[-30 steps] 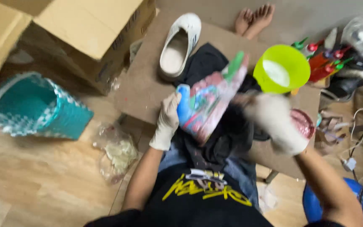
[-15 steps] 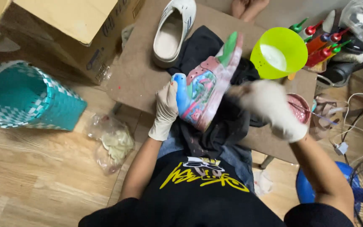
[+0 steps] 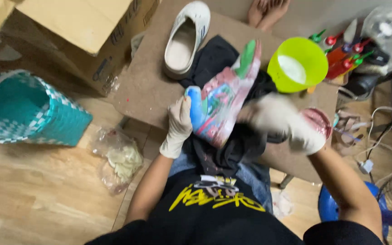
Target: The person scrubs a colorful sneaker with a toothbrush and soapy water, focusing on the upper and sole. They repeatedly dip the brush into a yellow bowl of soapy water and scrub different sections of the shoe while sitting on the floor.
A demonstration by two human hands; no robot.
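A shoe [image 3: 221, 97] daubed in pink, green and blue paint is held sole-side tilted over a black cloth [image 3: 232, 149] on my lap. My left hand [image 3: 178, 124], in a white glove, grips the shoe's blue heel end. My right hand [image 3: 286, 120], also gloved and blurred by motion, is against the shoe's right side; whatever it holds is hidden by the blur. A plain white shoe [image 3: 184, 41] lies on the brown board [image 3: 146, 86] beyond.
A lime-green bowl [image 3: 298, 63] with white liquid sits at the right, paint bottles [image 3: 343, 52] behind it. A teal woven basket [image 3: 21, 109] and cardboard boxes [image 3: 82, 31] stand at the left. A plastic bag [image 3: 116, 159] lies on the wooden floor. Someone's bare feet [image 3: 266, 9] show at the top.
The painted shoe stays in my left hand. My right hand has shifted along the shoe's right side, still blurred. The view has drifted slightly.
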